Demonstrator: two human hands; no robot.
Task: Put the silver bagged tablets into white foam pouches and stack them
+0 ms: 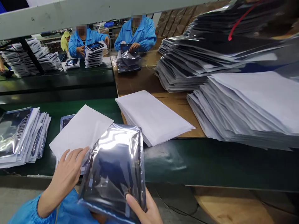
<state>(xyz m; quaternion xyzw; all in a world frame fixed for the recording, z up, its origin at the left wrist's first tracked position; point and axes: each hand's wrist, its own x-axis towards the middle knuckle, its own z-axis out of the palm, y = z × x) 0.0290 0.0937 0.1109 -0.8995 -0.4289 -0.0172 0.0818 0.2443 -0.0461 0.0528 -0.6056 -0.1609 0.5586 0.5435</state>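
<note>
My right hand (143, 209) grips the lower edge of a shiny silver anti-static bag (114, 168), thumb on top, holding it tilted over the near edge of the green belt (198, 161). My left hand (66, 174) rests with fingers together on a white foam sheet (80, 132) that lies partly tucked at the bag's mouth; whether it pinches the sheet is unclear. Both sleeves are blue.
A small pile of white sheets (154, 116) lies right of the bag. Big stacks of white sheets (252, 109) and silver bags (210, 59) fill the right. Bagged items (21, 135) sit at left. Two people in blue coats (137, 32) work at the far end.
</note>
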